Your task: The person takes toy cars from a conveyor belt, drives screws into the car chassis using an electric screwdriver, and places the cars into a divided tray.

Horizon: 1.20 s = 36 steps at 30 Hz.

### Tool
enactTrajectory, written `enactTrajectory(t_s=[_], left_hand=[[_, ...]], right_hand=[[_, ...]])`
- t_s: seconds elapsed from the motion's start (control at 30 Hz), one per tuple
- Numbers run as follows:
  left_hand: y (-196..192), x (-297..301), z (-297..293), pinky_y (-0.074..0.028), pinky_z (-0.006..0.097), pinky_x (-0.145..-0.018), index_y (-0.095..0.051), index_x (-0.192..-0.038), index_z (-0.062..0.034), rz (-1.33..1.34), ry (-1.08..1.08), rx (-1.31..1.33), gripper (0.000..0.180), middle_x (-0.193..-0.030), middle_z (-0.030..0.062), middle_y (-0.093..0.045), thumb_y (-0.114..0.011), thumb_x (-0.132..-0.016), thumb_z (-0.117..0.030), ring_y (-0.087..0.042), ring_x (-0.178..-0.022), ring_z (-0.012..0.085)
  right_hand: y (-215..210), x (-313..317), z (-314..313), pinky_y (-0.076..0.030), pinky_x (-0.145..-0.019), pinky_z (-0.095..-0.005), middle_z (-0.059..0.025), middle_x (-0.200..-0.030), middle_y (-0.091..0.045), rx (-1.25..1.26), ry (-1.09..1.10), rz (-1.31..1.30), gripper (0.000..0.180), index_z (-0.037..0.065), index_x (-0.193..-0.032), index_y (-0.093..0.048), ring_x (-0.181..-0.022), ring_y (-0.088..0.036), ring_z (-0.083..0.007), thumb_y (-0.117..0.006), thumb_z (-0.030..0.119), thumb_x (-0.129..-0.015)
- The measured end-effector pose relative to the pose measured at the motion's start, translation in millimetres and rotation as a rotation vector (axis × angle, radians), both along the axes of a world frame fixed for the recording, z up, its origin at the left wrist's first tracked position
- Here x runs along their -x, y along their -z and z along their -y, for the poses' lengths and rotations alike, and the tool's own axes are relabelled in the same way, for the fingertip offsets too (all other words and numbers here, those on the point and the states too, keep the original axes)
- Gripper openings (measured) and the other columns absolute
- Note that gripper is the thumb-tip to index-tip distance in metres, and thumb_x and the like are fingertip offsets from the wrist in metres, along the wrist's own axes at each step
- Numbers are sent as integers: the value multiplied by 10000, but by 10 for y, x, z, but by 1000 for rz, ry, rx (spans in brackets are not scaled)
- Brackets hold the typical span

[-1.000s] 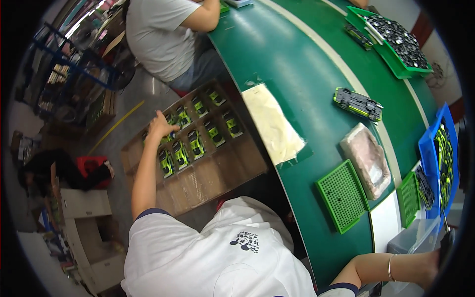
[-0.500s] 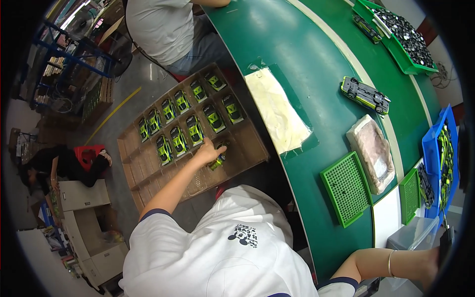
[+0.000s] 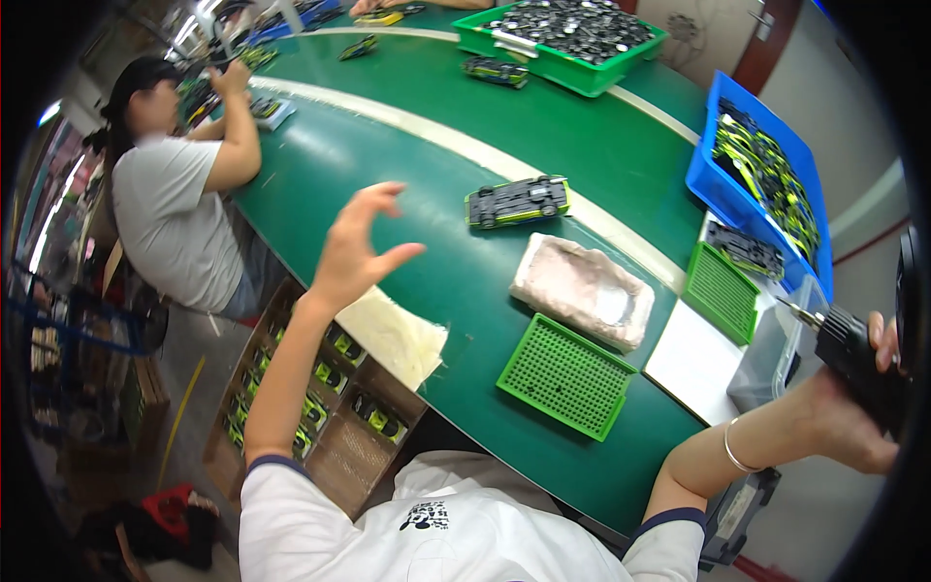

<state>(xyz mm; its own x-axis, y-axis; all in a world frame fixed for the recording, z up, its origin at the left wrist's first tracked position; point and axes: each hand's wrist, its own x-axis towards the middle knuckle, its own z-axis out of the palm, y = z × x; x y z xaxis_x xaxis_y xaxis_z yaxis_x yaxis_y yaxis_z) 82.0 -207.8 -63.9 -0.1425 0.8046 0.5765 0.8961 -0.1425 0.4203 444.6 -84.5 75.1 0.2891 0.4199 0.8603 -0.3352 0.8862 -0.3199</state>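
My left hand (image 3: 351, 250) is raised over the green table with fingers spread and nothing in them. Beyond its fingertips, an upside-down toy car (image 3: 517, 202) lies with its dark underside up and lime-green edges showing. My right hand (image 3: 851, 415), at the far right, grips a black electric screwdriver (image 3: 851, 357) whose bit points left. Between the hands lie a pinkish-white block with a hollow in it (image 3: 539, 270) and a green perforated tray (image 3: 565, 376). Below my left forearm, a divided cardboard box (image 3: 351, 468) holds several lime-green toy cars (image 3: 376, 417), partly hidden by the arm.
A pale yellow cloth (image 3: 402, 341) lies at the table's near edge. Right of centre are a second green tray (image 3: 720, 296) and a clear plastic bin (image 3: 776, 364). A blue crate (image 3: 700, 177) and a green crate (image 3: 589, 81) hold parts. A co-worker (image 3: 184, 204) sits at left.
My left hand has left the toy car in the cardboard box and risen over the table, fingers spreading. The view has swung toward the table. My right hand and the screwdriver now show more fully.
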Motion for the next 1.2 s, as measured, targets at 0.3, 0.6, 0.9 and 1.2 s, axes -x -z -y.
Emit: enactTrajectory(t_s=[0.3,0.6,0.9,1.2], left_hand=[[196,-225,-1242,-438,317,-766,-569,-940,-52,71,421,132,342,-991,104,-548,-685,-621,-98,-539,-890,254],[158,-870,-1213,-438,345,-772,-589,-933,-87,-59,836,178,334,-1021,93,-535,-683,-613,-102,-509,-916,265],[274,-801,-1170,-431,342,-769,-595,-983,-105,-84,857,139,377,-1051,98,-528,-669,-613,-106,-511,-906,256],[429,-800,-1183,-442,331,-761,-579,-993,-123,28,840,54,368,-1035,71,-549,-669,-636,-146,-521,-897,249]], right_hand=[[28,140,-28,-424,-372,-294,-97,-677,-479,58,-415,-138,636,76,-976,-396,-442,-481,-193,-258,661,-769],[421,397,-34,-354,-509,-287,-53,-720,-402,69,-491,236,834,68,-1098,-400,-528,-405,-139,-372,763,-637],[1178,692,184,-395,-430,-268,-60,-620,-422,403,-495,310,829,84,-1069,-312,-450,-436,-137,-331,779,-617],[1480,811,286,-407,-415,-247,-63,-614,-435,540,-611,436,808,83,-1039,-295,-431,-442,-135,-380,759,-604]])
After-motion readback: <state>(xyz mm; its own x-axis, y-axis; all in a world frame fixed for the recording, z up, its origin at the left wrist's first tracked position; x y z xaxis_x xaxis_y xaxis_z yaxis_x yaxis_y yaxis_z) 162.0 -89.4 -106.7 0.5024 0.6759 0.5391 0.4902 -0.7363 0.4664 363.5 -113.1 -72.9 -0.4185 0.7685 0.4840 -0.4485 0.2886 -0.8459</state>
